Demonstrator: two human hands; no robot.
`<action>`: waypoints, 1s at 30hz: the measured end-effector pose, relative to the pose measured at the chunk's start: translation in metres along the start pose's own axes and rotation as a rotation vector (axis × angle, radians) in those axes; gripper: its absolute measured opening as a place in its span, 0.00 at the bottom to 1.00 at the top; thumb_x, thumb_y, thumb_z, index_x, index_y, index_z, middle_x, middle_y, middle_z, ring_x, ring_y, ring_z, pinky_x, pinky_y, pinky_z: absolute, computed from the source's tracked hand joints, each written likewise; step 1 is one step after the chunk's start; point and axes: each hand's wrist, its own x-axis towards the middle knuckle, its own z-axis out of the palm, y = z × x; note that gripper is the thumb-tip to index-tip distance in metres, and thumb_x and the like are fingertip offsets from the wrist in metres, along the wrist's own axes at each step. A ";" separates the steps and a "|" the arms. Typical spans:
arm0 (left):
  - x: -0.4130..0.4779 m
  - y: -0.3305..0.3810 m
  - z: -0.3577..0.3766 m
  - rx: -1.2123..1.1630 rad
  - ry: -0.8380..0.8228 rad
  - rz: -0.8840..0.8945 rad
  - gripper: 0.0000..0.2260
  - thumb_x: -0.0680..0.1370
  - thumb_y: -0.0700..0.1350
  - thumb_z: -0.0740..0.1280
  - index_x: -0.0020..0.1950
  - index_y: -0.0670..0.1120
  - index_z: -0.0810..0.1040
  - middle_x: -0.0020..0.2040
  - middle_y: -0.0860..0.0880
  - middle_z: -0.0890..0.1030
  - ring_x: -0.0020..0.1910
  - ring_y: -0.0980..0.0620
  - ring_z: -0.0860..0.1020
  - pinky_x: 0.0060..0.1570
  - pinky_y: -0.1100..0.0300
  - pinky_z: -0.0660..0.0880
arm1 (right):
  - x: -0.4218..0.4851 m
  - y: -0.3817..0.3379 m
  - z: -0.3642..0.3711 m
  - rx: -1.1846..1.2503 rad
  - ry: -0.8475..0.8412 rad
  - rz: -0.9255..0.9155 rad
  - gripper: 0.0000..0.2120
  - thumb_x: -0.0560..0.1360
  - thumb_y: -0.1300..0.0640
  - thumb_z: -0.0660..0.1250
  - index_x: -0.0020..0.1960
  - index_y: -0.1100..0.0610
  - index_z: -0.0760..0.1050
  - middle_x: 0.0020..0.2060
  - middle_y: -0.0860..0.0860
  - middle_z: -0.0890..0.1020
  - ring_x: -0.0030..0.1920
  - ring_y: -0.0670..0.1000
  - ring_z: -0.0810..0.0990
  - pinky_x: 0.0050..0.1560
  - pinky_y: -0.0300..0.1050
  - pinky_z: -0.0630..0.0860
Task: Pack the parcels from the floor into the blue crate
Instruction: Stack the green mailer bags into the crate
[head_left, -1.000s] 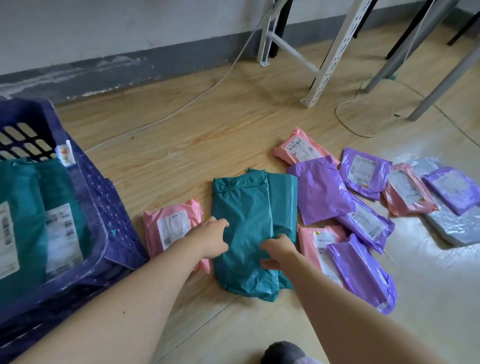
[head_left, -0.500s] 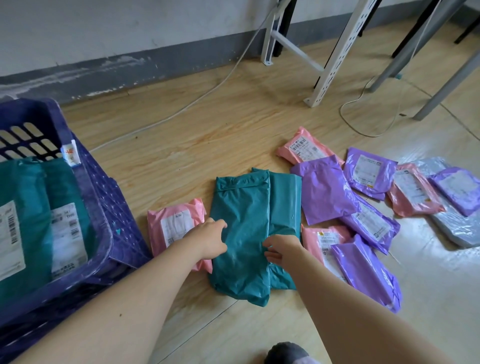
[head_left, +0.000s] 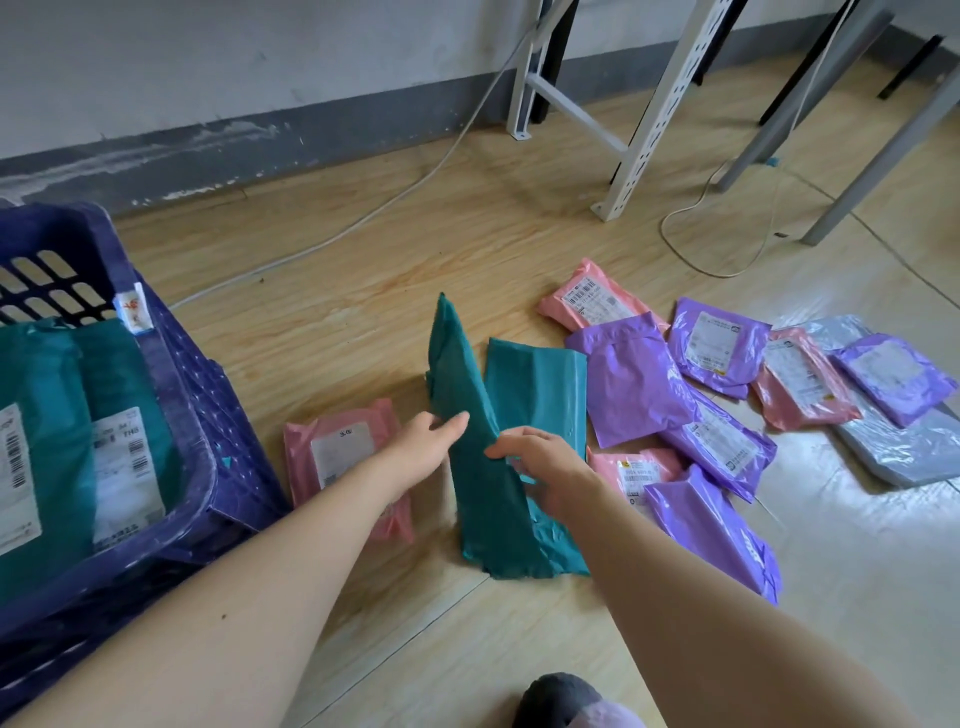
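up goes the top teal parcel (head_left: 467, 374): half a second ago it lay flat on the other teal parcel (head_left: 540, 384), and now it is tipped up on its long edge, with its far end pointing toward the wall. both bare arms reach forward from the bottom of the view and meet at this parcel. the left hand (head_left: 426, 447) is on its left side, with the fingers (head_left: 454, 422) straight and close together, pressing flat on the plastic. the right hand (head_left: 545, 462) is on its right side, palm down, with the thumb on the near face and the other fingers curled behind, so it pinches the parcel's edge. the other teal parcel lies flat on the floor (head_left: 363, 291), just under and to the right of the raised one. a pink parcel (head_left: 337, 447) lies just to the left, near the blue crate (head_left: 197, 415). the crate stands at the far left with two teal parcels (head_left: 130, 374) inside, labels up. to the right, purple parcels (head_left: 631, 379) and more pink ones lie in a loose heap, some overlapping, and a grey parcel (head_left: 898, 457) lies at the far end.
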 end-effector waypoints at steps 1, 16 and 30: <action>-0.002 0.004 0.000 -0.109 0.007 -0.042 0.33 0.78 0.63 0.57 0.75 0.43 0.59 0.74 0.45 0.63 0.72 0.44 0.65 0.68 0.49 0.66 | -0.004 -0.002 0.002 -0.035 -0.041 -0.013 0.13 0.68 0.67 0.69 0.31 0.53 0.71 0.27 0.46 0.75 0.35 0.45 0.73 0.35 0.38 0.67; -0.020 0.009 -0.020 -0.379 0.303 -0.040 0.10 0.72 0.37 0.63 0.52 0.42 0.69 0.45 0.45 0.74 0.45 0.45 0.73 0.42 0.57 0.68 | -0.026 -0.009 -0.001 -0.419 0.161 -0.126 0.18 0.71 0.61 0.70 0.61 0.57 0.76 0.36 0.49 0.77 0.41 0.49 0.76 0.44 0.44 0.77; -0.084 0.040 -0.069 -0.523 0.146 0.078 0.14 0.75 0.40 0.62 0.60 0.45 0.69 0.54 0.43 0.79 0.47 0.46 0.77 0.47 0.56 0.75 | -0.089 -0.077 0.006 -0.409 0.159 -0.055 0.08 0.74 0.66 0.68 0.39 0.59 0.70 0.31 0.54 0.75 0.27 0.48 0.72 0.28 0.39 0.73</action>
